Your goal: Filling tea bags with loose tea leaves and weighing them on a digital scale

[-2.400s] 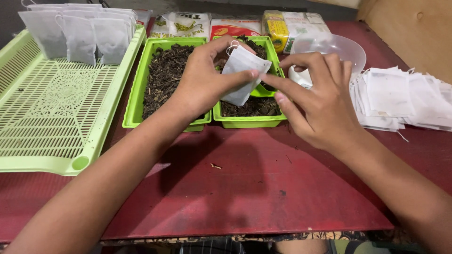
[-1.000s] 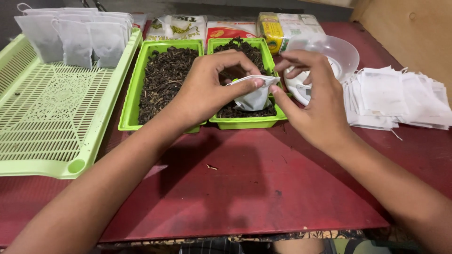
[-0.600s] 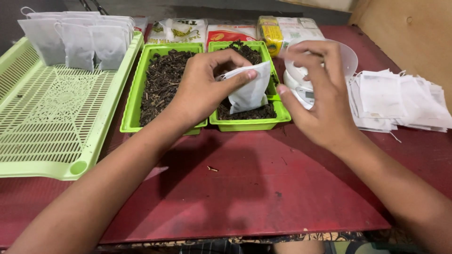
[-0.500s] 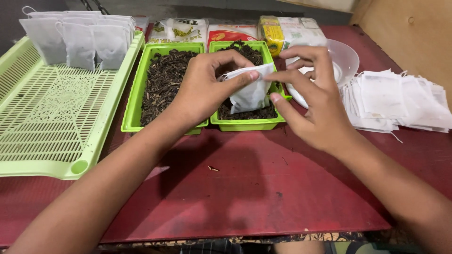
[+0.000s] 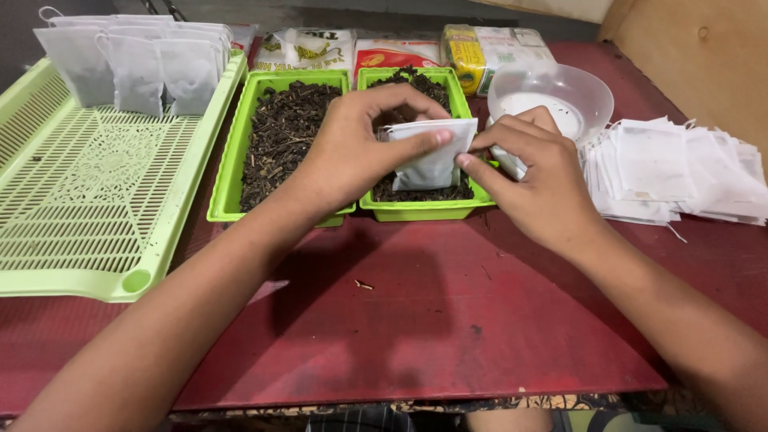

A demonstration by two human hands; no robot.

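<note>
Head view shows both hands pinching a small white filter bag (image 5: 432,156) over the right green tray (image 5: 424,210) of dried leaves, left hand (image 5: 356,148) at its top edge, right hand (image 5: 536,180) at its side; keeping it above the tray likely catches spills.

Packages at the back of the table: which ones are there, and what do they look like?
White packet: back edge, behind the left green tray; flat, with green and yellow print.
Red packet: behind the right green tray; flat, red and white.
Yellow-and-white pack: beside the clear bowl; blocky, wrapped.
</note>
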